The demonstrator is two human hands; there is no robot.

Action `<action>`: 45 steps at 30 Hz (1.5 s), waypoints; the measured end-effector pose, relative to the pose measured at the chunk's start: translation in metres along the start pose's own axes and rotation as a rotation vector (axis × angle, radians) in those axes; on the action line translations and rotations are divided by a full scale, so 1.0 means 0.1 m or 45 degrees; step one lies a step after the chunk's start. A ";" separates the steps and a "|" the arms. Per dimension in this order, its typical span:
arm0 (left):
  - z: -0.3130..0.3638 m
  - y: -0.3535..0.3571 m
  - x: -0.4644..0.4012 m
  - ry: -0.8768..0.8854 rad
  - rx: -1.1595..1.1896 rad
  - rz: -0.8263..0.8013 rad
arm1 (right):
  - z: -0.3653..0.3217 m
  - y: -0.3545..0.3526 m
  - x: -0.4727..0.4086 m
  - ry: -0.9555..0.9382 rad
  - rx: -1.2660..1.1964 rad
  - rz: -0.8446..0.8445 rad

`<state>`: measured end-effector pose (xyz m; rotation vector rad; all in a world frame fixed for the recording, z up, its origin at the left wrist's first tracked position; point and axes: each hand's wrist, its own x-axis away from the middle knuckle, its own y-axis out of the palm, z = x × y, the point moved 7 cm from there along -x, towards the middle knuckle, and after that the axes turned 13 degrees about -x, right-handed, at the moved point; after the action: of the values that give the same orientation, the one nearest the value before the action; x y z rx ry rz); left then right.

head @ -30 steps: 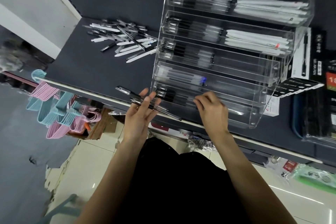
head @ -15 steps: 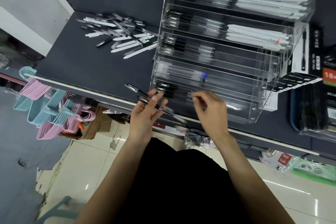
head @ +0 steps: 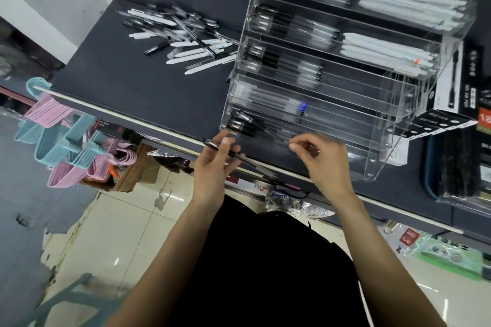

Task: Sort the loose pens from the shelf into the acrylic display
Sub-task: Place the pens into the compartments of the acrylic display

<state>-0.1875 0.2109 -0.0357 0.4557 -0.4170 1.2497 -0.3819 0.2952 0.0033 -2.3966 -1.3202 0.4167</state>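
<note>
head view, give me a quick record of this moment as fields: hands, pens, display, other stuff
left hand: left hand holds a few dark pens in front of the display's lowest tier
right hand: right hand empty, fingers curled, at the front of that tier
loose pens: pile of loose pens on the shelf, left of the display
display: acrylic display, stepped tiers, dark pens on the left, white pens in the top two on the right
other: hangers below the shelf edge

Right hand (head: 325, 159) motion-blurred; we cannot tell whether its fingertips pinch anything. Acrylic display (head: 377, 125) top cut by frame edge. Printed boxes (head: 463, 79) at right cropped, lettering unreadable to us.
</note>
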 end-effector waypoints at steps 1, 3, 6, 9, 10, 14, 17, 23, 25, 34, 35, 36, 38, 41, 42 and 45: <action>-0.02 -0.05 -0.01 -0.004 -0.014 0.025 | 0.03 -0.01 -0.03 -0.060 0.082 -0.015; -0.02 -0.11 0.00 0.003 -0.047 0.061 | 0.05 0.05 -0.09 -0.200 0.268 -0.077; -0.01 -0.13 0.02 0.020 -0.062 0.097 | 0.04 0.17 -0.15 -0.364 0.537 -0.140; 0.01 -0.17 0.04 0.012 -0.102 0.168 | 0.03 0.29 -0.18 -0.434 0.770 -0.144; 0.01 -0.18 0.05 0.007 -0.105 0.192 | 0.02 0.33 -0.19 -0.444 0.822 -0.135; 0.02 -0.22 0.06 0.007 -0.040 0.292 | 0.04 0.43 -0.24 -0.405 0.921 -0.086; 0.05 -0.19 0.05 0.043 0.042 0.288 | -0.02 0.45 -0.24 -0.360 0.900 -0.036; 0.12 -0.05 0.00 0.164 0.044 0.291 | -0.24 0.23 -0.03 -0.026 0.076 -0.134; 0.14 0.05 0.00 0.189 0.039 0.289 | -0.26 0.23 0.11 0.161 -0.121 -0.269; 0.63 0.04 -0.07 0.941 -1.087 0.454 | -0.02 -0.01 0.02 -0.027 0.306 0.045; 0.69 0.08 -0.08 1.120 -1.293 0.432 | -0.01 0.05 -0.01 -0.047 0.351 0.025; 0.72 0.14 -0.10 1.285 -1.461 0.376 | -0.01 0.11 -0.03 -0.059 0.386 -0.003; 0.70 0.26 -0.19 1.473 -1.674 0.196 | 0.00 0.24 -0.08 -0.053 0.424 -0.051; 0.65 0.42 -0.34 1.507 -1.881 -0.048 | 0.01 0.31 -0.14 -0.049 0.440 -0.047; 0.64 0.46 -0.38 1.511 -1.948 -0.096 | 0.01 0.31 -0.15 -0.047 0.440 -0.038; 0.65 0.55 -0.46 1.538 -2.076 -0.171 | 0.03 0.26 -0.14 -0.027 0.438 -0.018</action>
<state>-0.2563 0.1522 -0.0001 -1.5565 -0.2119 0.5281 -0.3711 0.2711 -0.0100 -2.1018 -1.1648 0.6127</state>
